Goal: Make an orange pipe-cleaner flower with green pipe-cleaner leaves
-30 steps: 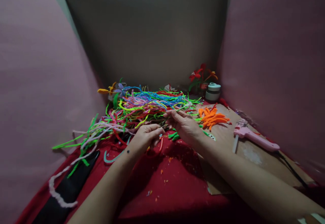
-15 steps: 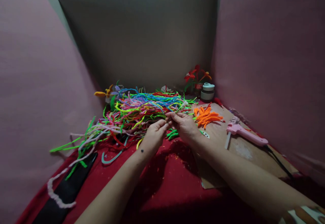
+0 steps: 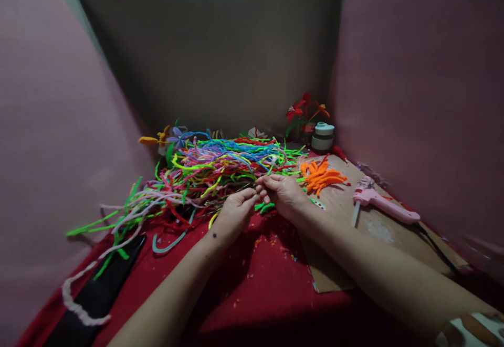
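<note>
My left hand (image 3: 238,211) and my right hand (image 3: 284,193) meet at the near edge of a heap of coloured pipe cleaners (image 3: 232,155). Both are closed in a pinch, fingertips almost touching. Whatever lies between the fingers is too small and dark to make out. Just right of my right hand is a bunch of orange pipe-cleaner pieces (image 3: 321,177). Short green pieces (image 3: 264,208) lie on the red cloth (image 3: 252,279) below the hands.
On the right, a pink glue gun (image 3: 384,205) rests on a brown board (image 3: 334,273). Behind stand a lidded jar (image 3: 323,137) and red pipe-cleaner flowers (image 3: 301,111). A black strip (image 3: 98,300) lies at left. Pink panels flank the table; a grey one closes the back.
The view has tilted and shifted slightly. Both hands stay together in a pinch, with only small finger movement. The objects around them lie as before.
</note>
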The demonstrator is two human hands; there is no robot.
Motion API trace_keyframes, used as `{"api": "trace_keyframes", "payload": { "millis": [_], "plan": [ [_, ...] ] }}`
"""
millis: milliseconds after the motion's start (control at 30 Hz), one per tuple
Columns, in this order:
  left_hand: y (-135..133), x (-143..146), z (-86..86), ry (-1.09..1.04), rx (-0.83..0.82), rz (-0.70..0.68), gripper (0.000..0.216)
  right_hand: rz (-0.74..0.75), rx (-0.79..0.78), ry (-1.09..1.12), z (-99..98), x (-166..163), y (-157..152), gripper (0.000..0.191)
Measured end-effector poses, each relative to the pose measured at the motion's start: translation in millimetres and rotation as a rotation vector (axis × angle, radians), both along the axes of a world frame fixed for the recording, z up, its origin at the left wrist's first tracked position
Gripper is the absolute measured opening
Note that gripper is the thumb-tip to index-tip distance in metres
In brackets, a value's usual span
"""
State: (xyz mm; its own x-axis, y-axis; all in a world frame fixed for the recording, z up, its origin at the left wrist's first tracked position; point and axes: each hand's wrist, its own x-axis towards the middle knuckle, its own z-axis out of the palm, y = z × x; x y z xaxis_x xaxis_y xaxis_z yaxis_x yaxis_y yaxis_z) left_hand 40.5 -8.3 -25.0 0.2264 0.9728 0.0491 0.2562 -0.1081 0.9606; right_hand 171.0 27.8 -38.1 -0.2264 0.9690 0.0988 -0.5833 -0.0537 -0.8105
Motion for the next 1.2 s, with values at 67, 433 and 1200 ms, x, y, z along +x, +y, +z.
{"api": "trace_keyframes", "payload": {
  "millis": [67, 433, 1200],
  "plan": [
    [3.3, -4.2, -8.0, 0.092, 0.157, 0.065, 0.029, -0.025, 0.015, -0.036, 0.7, -1.5, -2.3, 0.025],
    [-1.6, 4.8, -7.5, 0.240, 0.169, 0.104, 0.016, -0.151, 0.164, -0.236, 12.8, 2.7, -12.7, 0.021],
    [-6.7, 0.7, -14.1, 0.241, 0.402, 0.088, 0.022, 0.016, -0.033, 0.028, 6.4, 2.7, -8.9, 0.014]
  ]
}}
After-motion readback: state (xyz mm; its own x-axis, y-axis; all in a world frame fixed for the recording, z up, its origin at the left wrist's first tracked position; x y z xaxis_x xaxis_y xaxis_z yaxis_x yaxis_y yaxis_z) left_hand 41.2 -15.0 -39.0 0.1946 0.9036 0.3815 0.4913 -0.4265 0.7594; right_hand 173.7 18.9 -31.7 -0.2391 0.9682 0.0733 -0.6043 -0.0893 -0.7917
